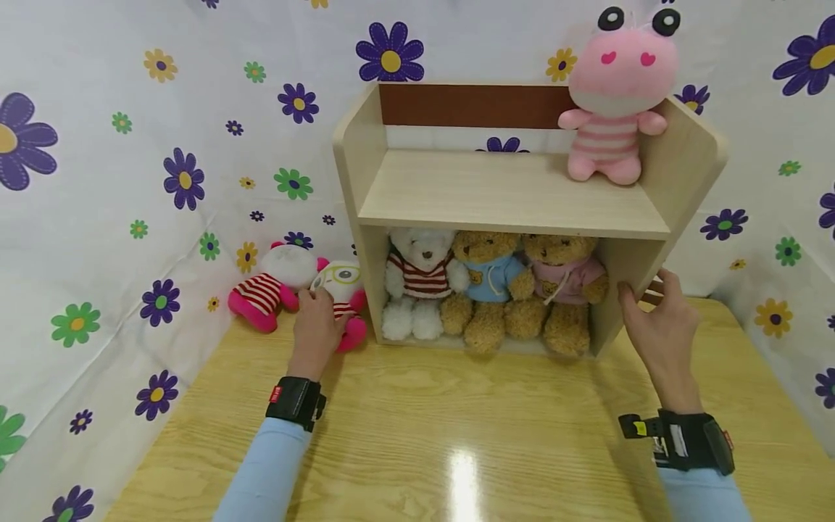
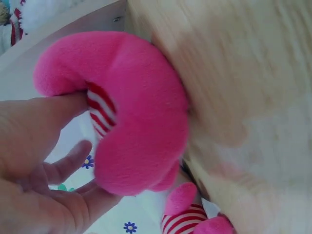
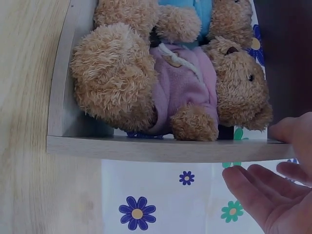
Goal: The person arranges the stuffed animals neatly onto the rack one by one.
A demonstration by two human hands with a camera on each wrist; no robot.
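My left hand (image 1: 316, 330) holds a plush toy (image 1: 343, 290) with a white head, yellow glasses, pink limbs and a striped shirt, beside the shelf's left side. In the left wrist view, thumb and fingers go round its pink lower body (image 2: 146, 107). My right hand (image 1: 668, 333) straddles the right side panel (image 3: 161, 151) of the wooden shelf (image 1: 515, 192), thumb on the inner side and fingers along the outside. In the lower compartment sit a white bear (image 1: 424, 279) in a striped shirt, a brown bear (image 1: 489, 279) in blue and another (image 1: 566, 283) in pink.
A second pink plush toy (image 1: 261, 293) with red and white stripes leans at the wall, left of my left hand. On the upper shelf, at the right, sits a big pink plush toy (image 1: 609, 138). Flowered cloth (image 1: 130, 246) hangs behind the wooden table (image 1: 391, 435).
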